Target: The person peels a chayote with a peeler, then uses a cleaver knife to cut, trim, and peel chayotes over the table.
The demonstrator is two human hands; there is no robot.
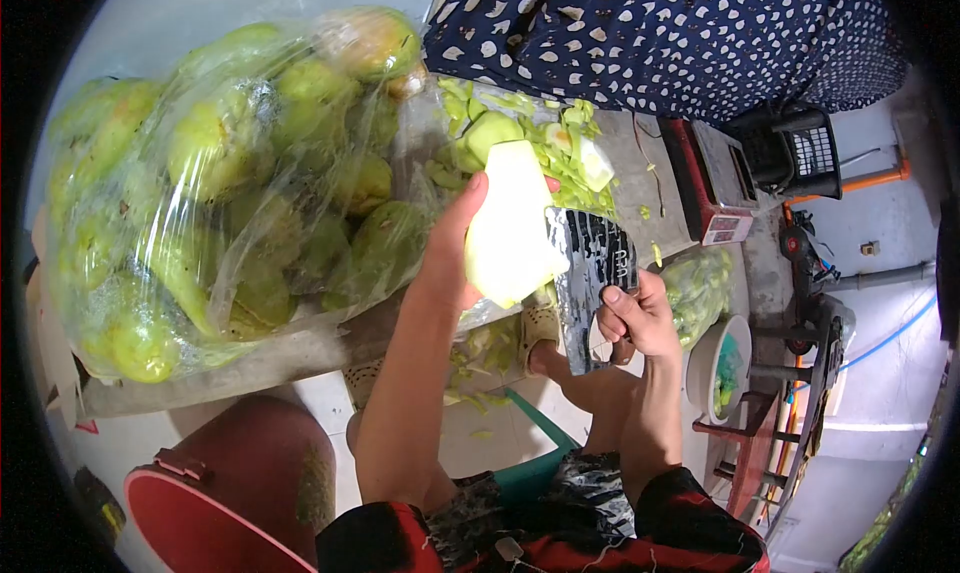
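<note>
We locate the peeled fruit (510, 228) in the left hand (455, 258), raised in front of the person, above the near side of the worktop (300, 358). The left hand is curled around the fruit; its thumb lies along the left flank, and a fingertip shows at the far side. The right hand (640, 318) is closed on the knife (592, 273), thumb and fingers pinching it at the blade's right side.

We note the governing relation: the fruit's long axis runs away from the body, tilted slightly, and the blade stands along its right flank, roughly parallel. The fruit therefore lies to the left of the right hand, with the blade between. We cannot tell whether edge and flesh touch. Beyond the fruit, we find peelings (570, 188) on the worktop; to the left, bagged fruit (215, 153).
</note>
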